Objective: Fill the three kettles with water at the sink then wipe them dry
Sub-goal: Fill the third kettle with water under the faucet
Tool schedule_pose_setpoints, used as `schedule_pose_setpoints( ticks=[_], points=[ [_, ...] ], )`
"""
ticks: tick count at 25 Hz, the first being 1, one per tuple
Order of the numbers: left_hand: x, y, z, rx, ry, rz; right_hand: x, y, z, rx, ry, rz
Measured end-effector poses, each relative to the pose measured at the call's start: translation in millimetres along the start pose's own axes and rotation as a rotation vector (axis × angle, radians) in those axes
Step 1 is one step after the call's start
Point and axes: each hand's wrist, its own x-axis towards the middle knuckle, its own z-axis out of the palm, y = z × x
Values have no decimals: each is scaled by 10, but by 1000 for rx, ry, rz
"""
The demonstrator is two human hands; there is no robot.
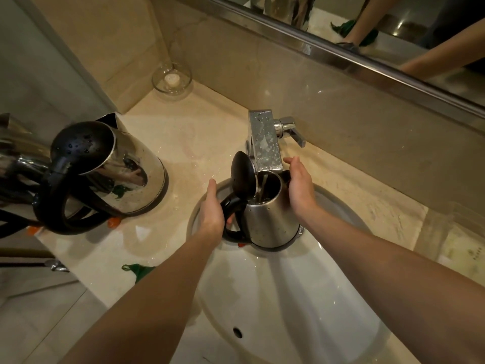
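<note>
One steel kettle (273, 222), lid raised, upright in the sink (288, 298); second kettle (131, 177), lid shut, at nine o'clock.

Kettle (270, 219) in sink (288, 298): silver body, black lid and handle; sink white. Bench (183, 143) cream, faintly veined. Cloth (139, 269) green, tap (265, 143) chrome.

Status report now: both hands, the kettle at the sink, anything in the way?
Left hand grips kettle handle. Right hand flat against its side. Lid up, faucet running into it. Nothing seen blocking.
</note>
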Motion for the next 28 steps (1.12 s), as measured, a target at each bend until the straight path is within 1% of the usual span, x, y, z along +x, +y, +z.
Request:
schedule_pose_setpoints(
  ticks=[4, 7, 9, 12, 14, 17, 22, 28],
  points=[
    [46, -49, 74, 213, 220, 190, -23, 66, 120, 34, 18, 44],
    [23, -26, 127, 283, 303, 214, -9, 66, 69, 12, 29, 3],
    [28, -39, 139, 315, 331, 234, 29, 40, -63, -70, 76, -78],
    [34, -39, 150, 341, 352, 256, 164, 13, -322, -353, 170, -252],
    [67, -35, 156, 331, 350, 256, 306, 66, -455, -535, 123, -329],
    [115, -42, 146, 361, 355, 264, 468, 214, -559, -728, 28, -434],
    [156, -45, 137, 368, 366, 257, 620, 334, -717, -1055, -74, -543],
    [179, -105, 119, 370, 360, 289, 748, 302, -867, -1213, -169, -631]
  ],
)
